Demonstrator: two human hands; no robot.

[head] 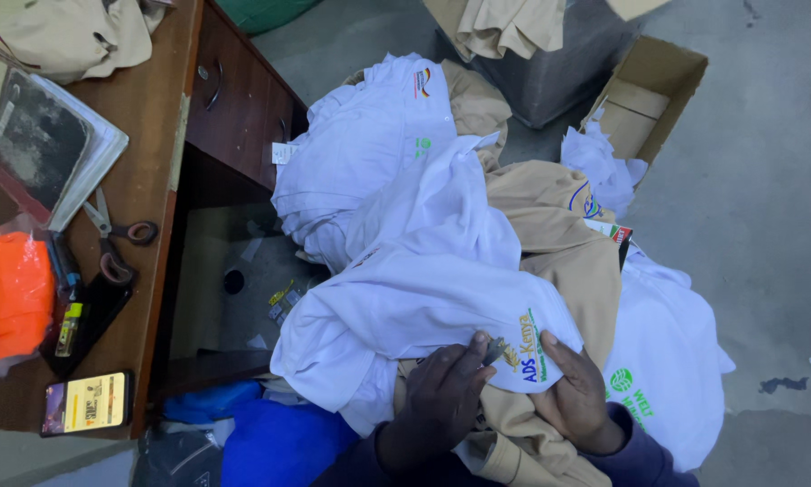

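So we've got both hands down on the white polo shirt (423,298), which sits on top of the pile of white and tan shirts (549,243) beside the wooden desk (144,180). Our left hand (441,397) has fingers curled, pinching a small dark tool (493,350) against the embroidered logo, while the right hand (577,397) grips the fabric's edge, thumb on top.

Cloth, wood and concrete looking mostly matt.
White shirts (423,271) are showing soft matt cloth; the desk (144,135) is showing smooth brown wood; the floor (766,225) is looking rough grey.
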